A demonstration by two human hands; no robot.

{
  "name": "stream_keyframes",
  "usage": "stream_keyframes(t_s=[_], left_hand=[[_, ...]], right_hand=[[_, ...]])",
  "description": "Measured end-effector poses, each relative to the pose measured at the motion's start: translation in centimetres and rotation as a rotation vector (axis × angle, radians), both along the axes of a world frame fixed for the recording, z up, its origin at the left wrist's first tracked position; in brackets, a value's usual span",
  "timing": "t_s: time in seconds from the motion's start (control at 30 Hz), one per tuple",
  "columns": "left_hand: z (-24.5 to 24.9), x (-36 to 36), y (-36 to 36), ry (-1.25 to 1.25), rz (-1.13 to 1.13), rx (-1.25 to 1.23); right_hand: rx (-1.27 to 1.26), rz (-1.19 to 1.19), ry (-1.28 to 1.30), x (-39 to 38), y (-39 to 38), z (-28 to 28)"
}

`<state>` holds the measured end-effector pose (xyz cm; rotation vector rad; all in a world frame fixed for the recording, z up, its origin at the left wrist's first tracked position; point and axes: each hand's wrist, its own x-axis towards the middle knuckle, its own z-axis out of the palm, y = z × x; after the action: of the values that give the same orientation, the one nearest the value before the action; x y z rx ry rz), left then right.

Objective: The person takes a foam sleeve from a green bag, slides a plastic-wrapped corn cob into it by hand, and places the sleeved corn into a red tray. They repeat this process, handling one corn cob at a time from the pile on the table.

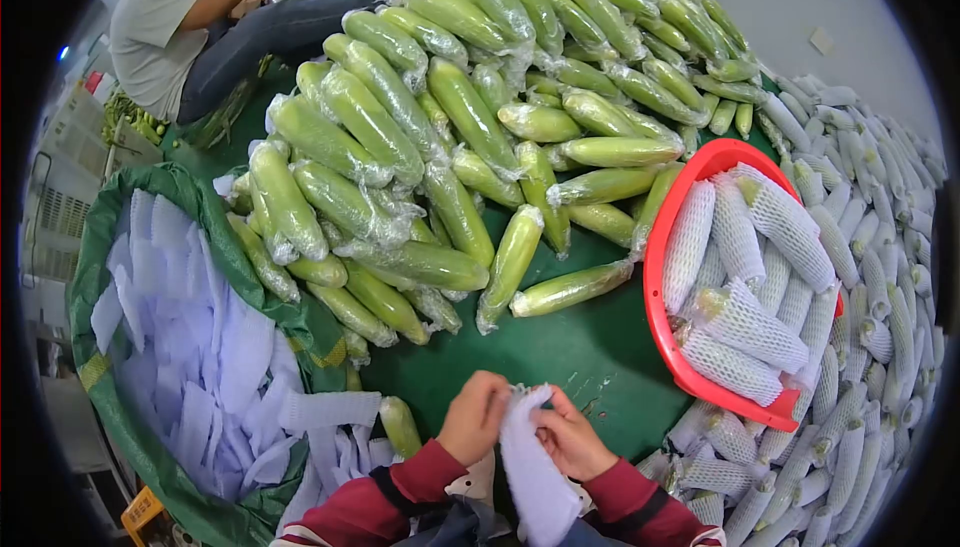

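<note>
Left hand (475, 417) and right hand (572, 439) are both clamped on a white foam sleeve (535, 477) (contents hidden). Yank unevenly and that mesh probably tears.

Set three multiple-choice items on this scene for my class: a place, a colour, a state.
1. Where do the loose nets lie? A. in the green sack B. on a shelf C. in a blue box
2. What colour is the basket? A. blue B. red C. yellow
3. How is the net held? A. by left hand and right hand together B. by one hand only C. by no hand
Answers: 1 A, white nets fill the sack. 2 B, its rim is red. 3 A, both hands grip its top.
</note>
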<state>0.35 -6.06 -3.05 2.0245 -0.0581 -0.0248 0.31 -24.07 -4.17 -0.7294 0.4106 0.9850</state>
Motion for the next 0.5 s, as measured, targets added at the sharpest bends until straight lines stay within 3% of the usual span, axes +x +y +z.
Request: stream_keyframes(t_s=[0.07,0.1,0.2,0.23,0.27,0.33,0.37,0.47,0.5], left_hand=[[0.9,0.0,1.0,0.227,0.213,-0.086],[0.0,0.5,1.3,0.154,0.212,-0.143],[-1.6,1.9,0.9,0.459,0.33,-0.836],[-0.1,2.6,0.3,0.563,0.283,-0.982],[-1.7,2.3,1.0,0.672,0.065,-0.635],[-2.1,2.8,0.8,0.792,-0.375,-0.372],[-0.9,3.7,0.5,0.912,-0.491,-0.586],[-3.4,4.8,0.1,0.673,-0.385,-0.713],[-2.1,6.6,-0.4,0.654,-0.158,-0.829]], right_hand=[[-0.042,-0.017,-0.089,-1.0,1.7,-2.0],[-0.079,-0.06,-0.066,-0.7,2.6,-1.0],[0.092,-0.179,-0.09,0.4,1.2,-3.3],[0.066,-0.284,-0.041,1.0,0.6,-3.5],[0.04,-0.391,0.005,2.0,0.1,-3.6],[-0.007,-0.606,0.096,3.9,-0.7,-3.5],[0.04,-0.603,-0.038,4.4,-0.9,-4.4],[-0.093,-0.326,-0.028,5.4,-1.0,-3.5],[-0.114,-0.29,0.045,5.5,-0.5,-2.4]])
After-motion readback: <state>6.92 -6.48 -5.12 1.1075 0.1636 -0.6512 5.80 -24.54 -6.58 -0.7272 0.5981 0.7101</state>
